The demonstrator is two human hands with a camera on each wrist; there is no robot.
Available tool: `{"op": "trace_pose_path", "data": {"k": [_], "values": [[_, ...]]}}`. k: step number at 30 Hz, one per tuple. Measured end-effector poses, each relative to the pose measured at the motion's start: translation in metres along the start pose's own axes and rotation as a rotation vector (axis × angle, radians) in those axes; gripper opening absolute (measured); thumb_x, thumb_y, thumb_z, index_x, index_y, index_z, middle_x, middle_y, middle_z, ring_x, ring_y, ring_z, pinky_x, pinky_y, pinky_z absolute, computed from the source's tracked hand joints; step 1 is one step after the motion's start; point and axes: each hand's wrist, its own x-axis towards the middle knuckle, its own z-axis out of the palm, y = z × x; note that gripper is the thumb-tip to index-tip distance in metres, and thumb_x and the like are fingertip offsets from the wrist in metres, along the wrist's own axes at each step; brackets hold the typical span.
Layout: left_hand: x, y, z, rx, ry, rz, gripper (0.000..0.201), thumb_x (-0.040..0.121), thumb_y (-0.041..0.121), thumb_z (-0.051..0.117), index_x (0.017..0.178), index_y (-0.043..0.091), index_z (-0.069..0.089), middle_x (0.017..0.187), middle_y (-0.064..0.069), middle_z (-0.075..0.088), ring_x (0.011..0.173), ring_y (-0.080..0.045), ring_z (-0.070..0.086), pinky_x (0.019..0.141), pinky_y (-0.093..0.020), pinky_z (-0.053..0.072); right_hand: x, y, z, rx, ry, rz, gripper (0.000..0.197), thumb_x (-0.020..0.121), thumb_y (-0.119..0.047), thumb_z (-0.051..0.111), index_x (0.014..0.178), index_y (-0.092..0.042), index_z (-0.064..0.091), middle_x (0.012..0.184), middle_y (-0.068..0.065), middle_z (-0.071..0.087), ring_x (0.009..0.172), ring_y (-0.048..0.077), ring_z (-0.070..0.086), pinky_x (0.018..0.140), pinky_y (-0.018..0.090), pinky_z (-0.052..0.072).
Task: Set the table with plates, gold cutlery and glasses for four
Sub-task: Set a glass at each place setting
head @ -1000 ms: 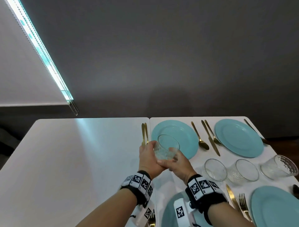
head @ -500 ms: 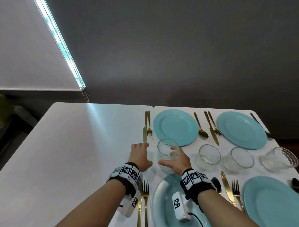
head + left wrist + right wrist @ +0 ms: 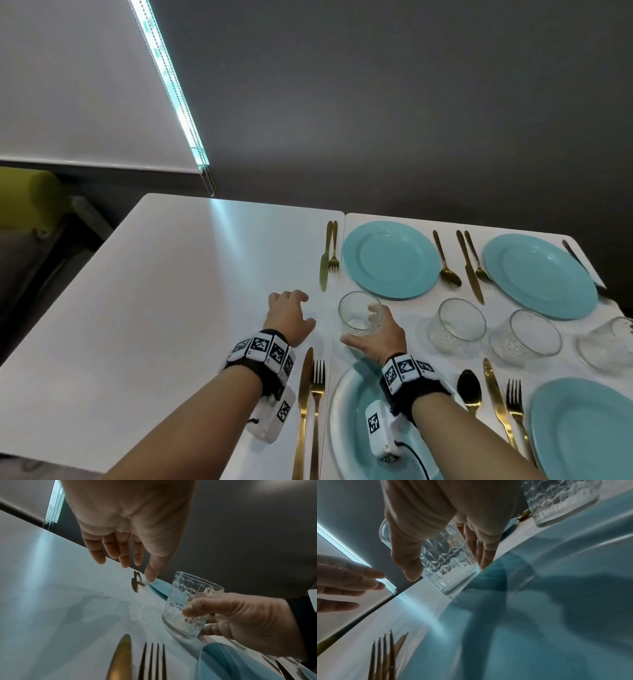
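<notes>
1. The person's right hand [image 3: 375, 337] grips a clear patterned glass [image 3: 359, 314], thumb on the near side and fingers [image 3: 485, 550] wrapped round the far side.
2. The glass stands upright on the white table [image 3: 164, 294], its base apparently on the surface, though the contact is hard to judge. It sits between the near-left plate [image 3: 346, 414] and the far-left plate [image 3: 390, 259].
3. The left hand [image 3: 287, 317] holds nothing. Its fingers [image 3: 109, 550] hang relaxed and slightly apart above the table, just left of the glass and not touching it.
4. Three more glasses [image 3: 460, 320] stand in a row to the right, between the far and near plates.
5. Four turquoise plates are laid, two far and two near; the near-right plate [image 3: 582, 435] and far-right plate [image 3: 539, 274] complete the set.
6. A gold knife [image 3: 304, 397] and gold fork [image 3: 318, 394] lie side by side just left of the near-left plate, below the left hand.
7. A spoon [image 3: 469, 387] lies to the right of that plate, looking dark from this angle.
8. Both wrists carry black bands with square printed markers [image 3: 262, 346].
</notes>
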Motion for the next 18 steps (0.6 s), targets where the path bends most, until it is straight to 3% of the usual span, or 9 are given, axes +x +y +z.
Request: {"op": "trace_pose_path", "data": {"k": [18], "values": [[-0.032,-0.02,-0.002,-0.082,0.048,-0.083,0.044,0.09,0.024,0.054,0.132,0.016,0.046,0.136,-0.005,0.048,0.134,-0.022,0.028,0.107,-0.033,0.034,0.004,-0.003,0.0,-0.015,-0.004,0.031,0.102,0.056,-0.028,0.091,0.141,-0.016,0.035,0.144,0.007,0.047,0.133,0.025,0.043,0.108,0.028,0.035]]}}
